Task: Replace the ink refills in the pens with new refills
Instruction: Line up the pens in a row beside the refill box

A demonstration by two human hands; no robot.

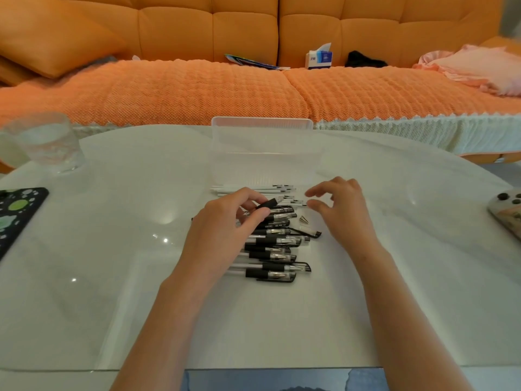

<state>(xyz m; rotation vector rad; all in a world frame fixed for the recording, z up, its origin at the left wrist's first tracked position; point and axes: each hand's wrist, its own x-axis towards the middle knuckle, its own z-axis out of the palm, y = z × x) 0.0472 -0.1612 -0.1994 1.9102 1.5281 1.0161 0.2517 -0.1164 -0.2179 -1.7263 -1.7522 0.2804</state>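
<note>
Pens (270,249) lie stacked, black-gripped with clear barrels.

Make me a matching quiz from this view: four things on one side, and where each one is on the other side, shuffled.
Things:
1. glass
2. tissue box
3. metal pen tip
4. pen barrel

Places:
A. on the sofa
B. in the left hand
C. far left of the table
D. on the table beside the pen pile

Pairs: 1-C, 2-A, 3-D, 4-B
</note>
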